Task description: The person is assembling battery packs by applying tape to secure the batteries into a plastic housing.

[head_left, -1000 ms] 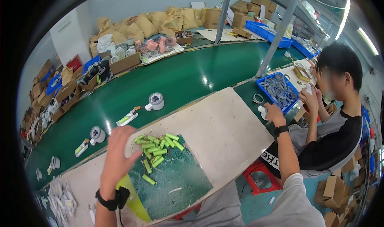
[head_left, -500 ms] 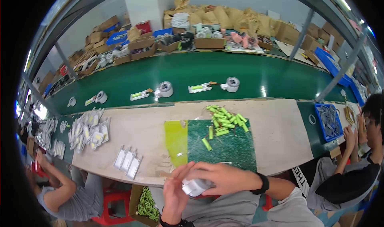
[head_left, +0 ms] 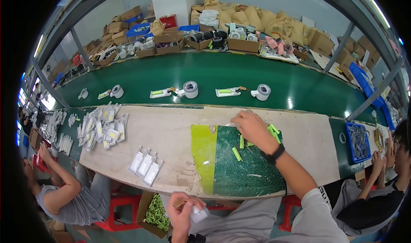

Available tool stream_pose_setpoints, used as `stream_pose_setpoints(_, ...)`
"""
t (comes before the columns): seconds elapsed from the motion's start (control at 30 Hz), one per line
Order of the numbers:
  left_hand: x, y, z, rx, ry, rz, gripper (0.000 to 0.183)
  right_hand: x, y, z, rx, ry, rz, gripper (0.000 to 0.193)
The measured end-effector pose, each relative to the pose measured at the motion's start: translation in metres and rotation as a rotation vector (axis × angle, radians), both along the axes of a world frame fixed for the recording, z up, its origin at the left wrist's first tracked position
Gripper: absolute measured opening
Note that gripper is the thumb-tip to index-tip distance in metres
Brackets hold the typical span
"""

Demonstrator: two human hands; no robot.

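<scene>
My left hand [head_left: 180, 213], low at the table's front edge, is closed round a white plastic housing [head_left: 199, 214]. A small brown piece [head_left: 179, 203] shows between its fingers. My right hand [head_left: 252, 129] reaches over the pile of green battery cells [head_left: 274, 132], its fingers bent together at the pile's far left side. The hand covers much of the pile, and what the fingertips hold is hidden. A single green cell [head_left: 236, 154] lies nearer me on the dark green mat [head_left: 252, 178]. A yellow-green strip [head_left: 202, 157] borders the mat on the left.
Three flat white casings [head_left: 145, 166] lie left of the mat, with a heap of white casings [head_left: 102, 127] beyond. Round white housings with trays [head_left: 190, 89] sit on the green belt [head_left: 239, 69]. A box of green cells [head_left: 156, 215] stands below. People work on both sides.
Both hands were together around the white housing. My right hand has let go and moved forward to the green cells, while my left hand keeps the housing low. The view has shifted slightly.
</scene>
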State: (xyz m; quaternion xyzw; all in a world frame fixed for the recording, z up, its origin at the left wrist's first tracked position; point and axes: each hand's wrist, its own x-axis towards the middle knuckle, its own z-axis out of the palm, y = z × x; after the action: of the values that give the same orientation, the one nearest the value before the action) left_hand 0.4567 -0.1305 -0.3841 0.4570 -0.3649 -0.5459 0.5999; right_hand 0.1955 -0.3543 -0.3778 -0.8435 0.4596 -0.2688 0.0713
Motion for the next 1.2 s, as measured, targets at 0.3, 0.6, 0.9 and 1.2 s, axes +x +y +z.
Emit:
stream_pose_setpoints(0.3, -0.016, 0.001, -0.005, -0.137, 0.076, -0.167, 0.016, -0.001, -0.034, 0.003, 0.144, -0.603, -0.08, 0.017)
stream_pose_setpoints(0.6, -0.029, -0.008, 0.016, -0.307, -0.255, -0.244, 0.014, 0.017, 0.104, 0.073, 0.973, -0.869, 0.314, 0.019)
stream_pose_setpoints(0.9, -0.045, 0.007, 0.025, -0.084, -0.03, -0.153, 0.006, 0.03, 0.175, 0.088, 0.556, -0.383, 0.473, 0.014)
stream_pose_setpoints(1.2, -0.049, 0.012, 0.022, -0.08, -0.014, -0.152, 0.009, 0.028, 0.181, 0.082, 0.613, -0.43, 0.445, 0.016)
